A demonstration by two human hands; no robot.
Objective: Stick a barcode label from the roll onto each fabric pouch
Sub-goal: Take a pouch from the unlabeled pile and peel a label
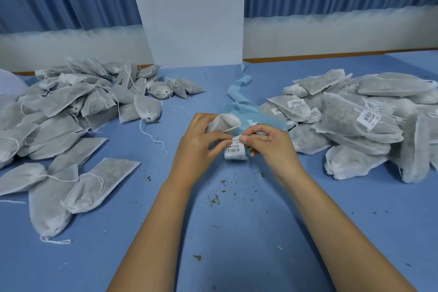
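Head view: both hands meet above the middle of the tabletop [237, 232]. Left hand [199, 142] is curled round what looks like the label roll [225, 123]. Right hand [272, 144] pinches the top edge of a barcode label [235, 149] between thumb and forefinger. Blue backing strip [239, 92] trails away toward the wall. Unlabelled pouches [71, 106] are heaped to the left and labelled pouches [355, 121] to the right, well apart; no pouch is in hand. Judgement: the label is thin, limp and tacky, so likely to curl or stick to itself; best held by one edge only. The pouches look light, soft and loosely filled, with drawstrings that may snag. Best taken by the flat body, then smoothed before pressing the label on.
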